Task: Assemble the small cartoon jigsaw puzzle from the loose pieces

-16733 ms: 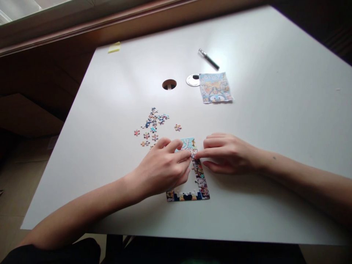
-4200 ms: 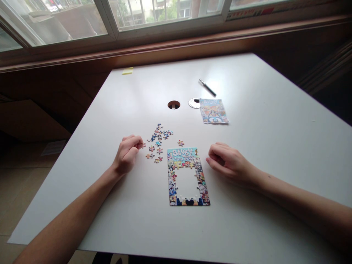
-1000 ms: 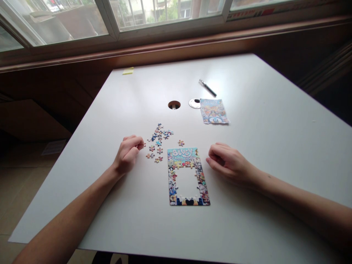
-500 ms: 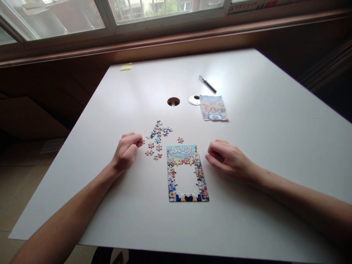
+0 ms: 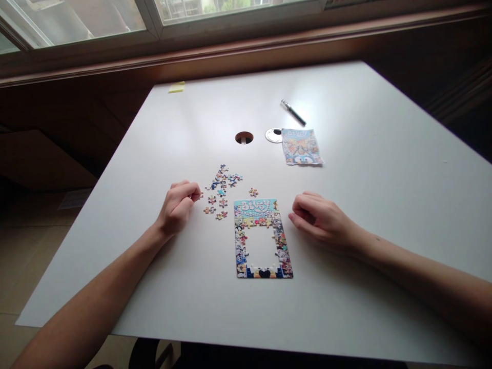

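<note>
A jigsaw puzzle frame [image 5: 241, 256] lies flat on the table, its border of pieces joined around a bare middle. Left of it, loose puzzle pieces [image 5: 221, 179] form a small heap, and a few lie spread below. My left hand [image 5: 180, 205] rests beside them with its fingers closed. A sliver of a piece shows at its fingertips; whether it is gripped is hidden. To the right of the puzzle, my right hand [image 5: 315, 215] rests on its side, fingers curled in, nothing seen in them. One separate puzzle piece [image 5: 253, 192] lies just above the frame.
On the white table [image 5: 376, 195], a printed picture sheet [image 5: 303, 147] partly covers a round metal cover [image 5: 273, 135]. Beyond it lies a pen [image 5: 293, 113]. A round hole [image 5: 244, 138] opens in the tabletop. A yellow sticky note [image 5: 177, 87] is at the far edge, below the window.
The view has tilted slightly, so the table's contents appear a little higher. Both hands keep nearly the same pose and place, and the pieces look unmoved.
</note>
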Demonstrator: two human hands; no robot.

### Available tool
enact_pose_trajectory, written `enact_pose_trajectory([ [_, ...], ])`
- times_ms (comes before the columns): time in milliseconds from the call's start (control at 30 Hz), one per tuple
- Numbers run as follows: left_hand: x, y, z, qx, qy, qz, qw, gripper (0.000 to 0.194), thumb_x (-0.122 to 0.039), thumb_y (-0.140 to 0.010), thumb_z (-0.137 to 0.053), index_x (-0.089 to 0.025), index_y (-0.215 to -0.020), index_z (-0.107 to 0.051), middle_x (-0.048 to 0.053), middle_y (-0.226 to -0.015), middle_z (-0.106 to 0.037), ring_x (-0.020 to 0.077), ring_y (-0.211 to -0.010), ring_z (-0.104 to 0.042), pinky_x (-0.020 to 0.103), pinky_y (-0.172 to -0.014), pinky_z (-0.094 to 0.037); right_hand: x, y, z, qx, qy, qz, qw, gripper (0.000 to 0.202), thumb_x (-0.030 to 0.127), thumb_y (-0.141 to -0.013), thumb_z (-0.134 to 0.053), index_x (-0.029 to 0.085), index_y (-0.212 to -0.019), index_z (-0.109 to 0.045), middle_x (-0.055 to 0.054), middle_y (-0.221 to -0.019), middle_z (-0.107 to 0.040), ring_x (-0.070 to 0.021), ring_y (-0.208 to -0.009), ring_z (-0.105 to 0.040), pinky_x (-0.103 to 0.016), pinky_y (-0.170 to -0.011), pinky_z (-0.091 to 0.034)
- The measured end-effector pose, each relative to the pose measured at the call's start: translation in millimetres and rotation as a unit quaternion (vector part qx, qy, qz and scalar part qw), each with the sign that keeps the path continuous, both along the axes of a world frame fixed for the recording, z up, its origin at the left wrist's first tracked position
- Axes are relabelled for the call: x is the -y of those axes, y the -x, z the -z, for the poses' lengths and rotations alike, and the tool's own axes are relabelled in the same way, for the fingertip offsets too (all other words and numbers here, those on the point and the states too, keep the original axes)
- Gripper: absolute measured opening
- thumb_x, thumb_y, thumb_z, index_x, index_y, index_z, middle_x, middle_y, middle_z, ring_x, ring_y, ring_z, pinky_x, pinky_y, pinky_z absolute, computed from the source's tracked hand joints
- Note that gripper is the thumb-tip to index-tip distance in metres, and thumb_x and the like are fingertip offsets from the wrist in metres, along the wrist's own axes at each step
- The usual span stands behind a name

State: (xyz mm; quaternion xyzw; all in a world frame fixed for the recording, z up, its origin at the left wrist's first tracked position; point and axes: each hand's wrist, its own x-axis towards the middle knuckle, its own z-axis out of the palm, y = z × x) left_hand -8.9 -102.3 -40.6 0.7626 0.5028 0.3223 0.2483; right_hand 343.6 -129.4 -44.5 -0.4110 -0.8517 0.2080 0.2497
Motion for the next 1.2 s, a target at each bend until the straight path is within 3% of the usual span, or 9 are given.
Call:
enact_pose_trajectory([
  [533, 1.0, -3.4, -2.2, -0.011, -0.001, -0.011, 1.0, 0.008, -0.023, -0.071, -0.038, -0.022, -0.065, -0.034, 0.002, -0.062, -0.04, 0.0206, -0.067, -0.043, 0.038, -0.075, -0.039, -1.2, -2.9, 5.5, -0.001, 0.002, -0.004, 1.0, 0.028, 0.02, -0.092, -0.054, 0.025, -0.071, -0.035, 0.002, -0.062, -0.043, -0.0177, -0.062, -0.041, -0.032, -0.06, -0.035],
  [800, -3.8, -0.1, -4.4, -0.042, -0.085, -0.084, 0.992, 0.004, -0.019, -0.08, -0.05, -0.021, -0.078, -0.052, 0.0, -0.074, -0.056, 0.0185, -0.075, -0.053, 0.035, -0.083, -0.044, -3.8, -6.8, 12.3, -0.002, -0.013, -0.01, 1.0, 0.026, 0.022, -0.092, -0.055, 0.025, -0.073, -0.038, 0.001, -0.064, -0.043, -0.0178, -0.061, -0.042, -0.033, -0.059, -0.034],
  [1000, -5.2, 0.4, -2.0, -0.085, -0.108, -0.078, 0.987, 0.004, -0.02, -0.083, -0.054, -0.021, -0.081, -0.057, 0.001, -0.079, -0.062, 0.0196, -0.081, -0.058, 0.035, -0.086, -0.046, -1.3, -2.0, 3.2, 0.002, -0.007, -0.003, 1.0, 0.028, 0.02, -0.091, -0.054, 0.025, -0.071, -0.036, 0.001, -0.063, -0.044, -0.0176, -0.061, -0.042, -0.032, -0.06, -0.036],
  [1200, -4.2, -0.2, -0.6, -0.097, -0.108, -0.084, 0.986, 0.005, -0.021, -0.084, -0.054, -0.021, -0.08, -0.054, 0.0, -0.078, -0.06, 0.0193, -0.08, -0.057, 0.036, -0.087, -0.043, -0.9, -3.2, 5.8, 0.009, -0.001, -0.004, 1.0, 0.027, 0.018, -0.092, -0.053, 0.025, -0.073, -0.035, 0.001, -0.065, -0.044, -0.0176, -0.064, -0.041, -0.031, -0.061, -0.036],
])
